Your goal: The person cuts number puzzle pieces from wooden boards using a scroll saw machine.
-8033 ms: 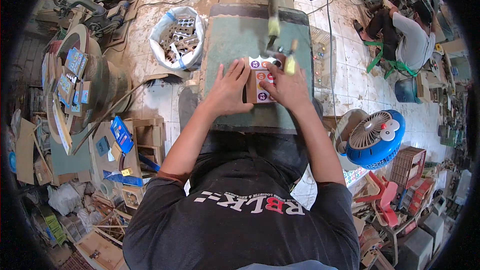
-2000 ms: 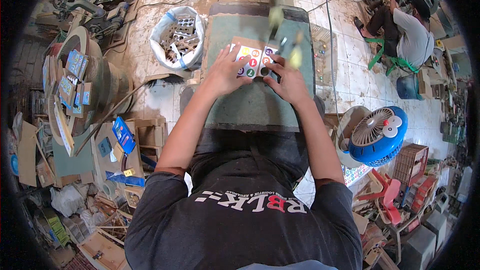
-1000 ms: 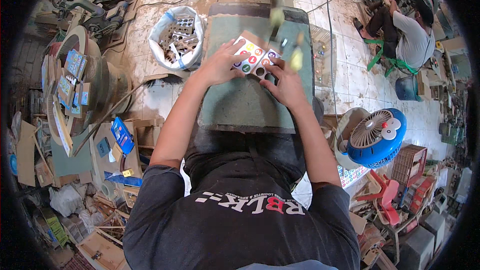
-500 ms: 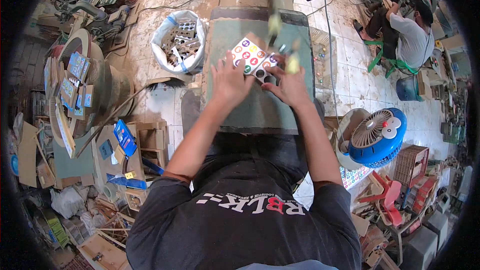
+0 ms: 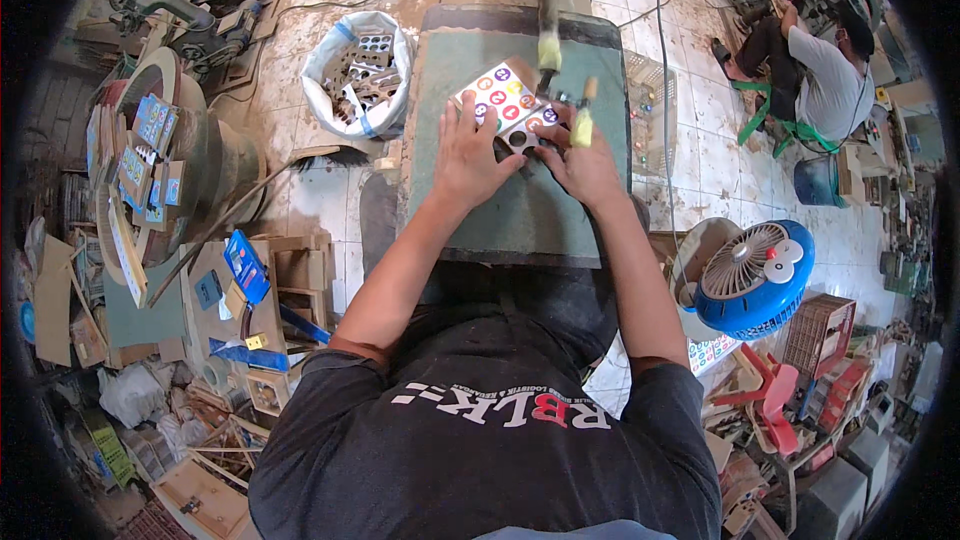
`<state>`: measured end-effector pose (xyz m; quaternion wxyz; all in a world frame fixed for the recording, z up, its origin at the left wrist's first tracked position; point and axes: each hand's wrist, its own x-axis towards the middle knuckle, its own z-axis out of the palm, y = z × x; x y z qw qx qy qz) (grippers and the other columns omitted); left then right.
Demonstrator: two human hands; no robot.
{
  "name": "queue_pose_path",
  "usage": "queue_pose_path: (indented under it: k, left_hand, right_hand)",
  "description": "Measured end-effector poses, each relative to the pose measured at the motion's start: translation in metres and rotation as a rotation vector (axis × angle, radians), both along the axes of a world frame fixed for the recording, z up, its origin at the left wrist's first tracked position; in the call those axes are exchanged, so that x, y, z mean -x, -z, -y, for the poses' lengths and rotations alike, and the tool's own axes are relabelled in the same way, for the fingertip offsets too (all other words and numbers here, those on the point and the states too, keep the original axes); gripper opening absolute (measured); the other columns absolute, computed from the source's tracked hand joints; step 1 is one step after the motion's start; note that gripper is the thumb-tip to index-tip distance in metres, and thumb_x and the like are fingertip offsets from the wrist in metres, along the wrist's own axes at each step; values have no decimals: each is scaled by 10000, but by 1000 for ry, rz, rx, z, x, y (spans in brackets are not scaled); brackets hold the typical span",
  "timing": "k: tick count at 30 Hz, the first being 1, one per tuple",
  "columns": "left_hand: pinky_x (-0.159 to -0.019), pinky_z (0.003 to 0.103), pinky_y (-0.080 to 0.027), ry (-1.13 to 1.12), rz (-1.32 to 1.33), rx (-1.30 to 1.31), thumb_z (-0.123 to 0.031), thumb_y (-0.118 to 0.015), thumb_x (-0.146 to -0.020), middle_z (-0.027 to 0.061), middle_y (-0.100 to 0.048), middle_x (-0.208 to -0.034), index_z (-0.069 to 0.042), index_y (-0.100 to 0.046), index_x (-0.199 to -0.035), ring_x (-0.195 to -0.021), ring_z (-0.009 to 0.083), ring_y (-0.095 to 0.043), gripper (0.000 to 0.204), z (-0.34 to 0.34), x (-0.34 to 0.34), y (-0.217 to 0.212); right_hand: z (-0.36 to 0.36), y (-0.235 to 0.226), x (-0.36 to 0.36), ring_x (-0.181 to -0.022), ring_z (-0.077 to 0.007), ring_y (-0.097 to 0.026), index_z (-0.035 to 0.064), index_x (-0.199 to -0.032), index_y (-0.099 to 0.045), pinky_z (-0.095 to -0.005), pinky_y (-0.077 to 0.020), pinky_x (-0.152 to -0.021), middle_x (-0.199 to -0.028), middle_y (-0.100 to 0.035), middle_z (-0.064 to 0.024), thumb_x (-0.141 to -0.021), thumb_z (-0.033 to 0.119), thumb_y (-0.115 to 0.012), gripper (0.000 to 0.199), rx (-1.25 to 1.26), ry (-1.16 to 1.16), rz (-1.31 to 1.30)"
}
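A white board printed with coloured circles [image 5: 497,92] lies tilted on the green-topped work table [image 5: 455,70]. Round holes show in its near right part. My left hand [image 5: 470,155] rests along the board's left and near edge, fingers close together, thumb toward the holes. On the right part, my right hand [image 5: 583,162] grips the board with thumb and bent fingers. Just beyond it stands an upright machine arm with a yellowish wrapped end [image 5: 549,52], low over the board. A smaller yellow-wrapped handle [image 5: 583,125] partly covers the right fingers. The exact contact point is hidden.
A white sack of punched scraps [image 5: 360,75] stands left of the table, a plastic crate [image 5: 648,110] right of it. A blue fan [image 5: 757,278] sits at right. Stacked printed boards [image 5: 150,155] lie at far left. Another person [image 5: 825,70] sits at upper right.
The board has shifted slightly left and turned under my hands. My left fingers have drawn together, and both thumbs are nearer each other. The blurred machine parts now look sharper.
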<state>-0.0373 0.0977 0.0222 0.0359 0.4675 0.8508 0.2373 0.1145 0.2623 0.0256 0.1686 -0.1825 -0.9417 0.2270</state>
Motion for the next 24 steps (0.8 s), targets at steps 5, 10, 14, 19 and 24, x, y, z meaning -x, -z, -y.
queue_pose_path:
  k: [5, 10, 14, 19, 24]
  left_hand:
    - [-1279, 622, -255, 62, 15, 13, -448, -902, -802, 346, -311, -1681, 16, -563, -1497, -1536, 597, -297, 902, 1, 12, 0]
    - [-1284, 610, -266, 134, 19, -1, -446, -909, -784, 334, -345, -1677, -11, -584, -1498, -1545, 585, -306, 897, 0, 25, -2]
    - [-1280, 600, -286, 163, 12, -6, -430, -913, -774, 331, -375, -1663, -7, -611, -1476, -1531, 591, -326, 873, -2, 29, -5]
    - [-1276, 587, -309, 194, 2, -2, -407, -919, -767, 328, -388, -1658, -4, -613, -1476, -1521, 586, -355, 871, -6, 38, -3]
    - [-1273, 569, -331, 296, 4, -40, -386, -921, -759, 291, -398, -1671, -27, -644, -1458, -1537, 558, -356, 833, -8, 50, 1]
  right_hand:
    - [5, -4, 2, -1264, -395, -649, 131, -1278, -745, -483, -544, -1042, -1468, -603, -148, -940, 233, -815, 360, 38, 5, 30]
    - [10, -2, 2, -1245, -376, -659, 150, -1254, -761, -490, -555, -1026, -1446, -599, -153, -931, 246, -815, 341, -29, -5, -30]
    - [11, 5, 2, -1231, -359, -668, 165, -1211, -784, -483, -583, -967, -1435, -608, -136, -932, 266, -814, 298, -65, 34, -59]
    - [18, -1, 5, -1208, -351, -674, 181, -1232, -791, -489, -592, -926, -1431, -624, -114, -930, 290, -813, 321, -40, 78, 43]
    - [22, -7, 3, -1159, -329, -697, 172, -1230, -802, -470, -573, -960, -1359, -690, -107, -935, 278, -803, 313, -154, 76, 2]
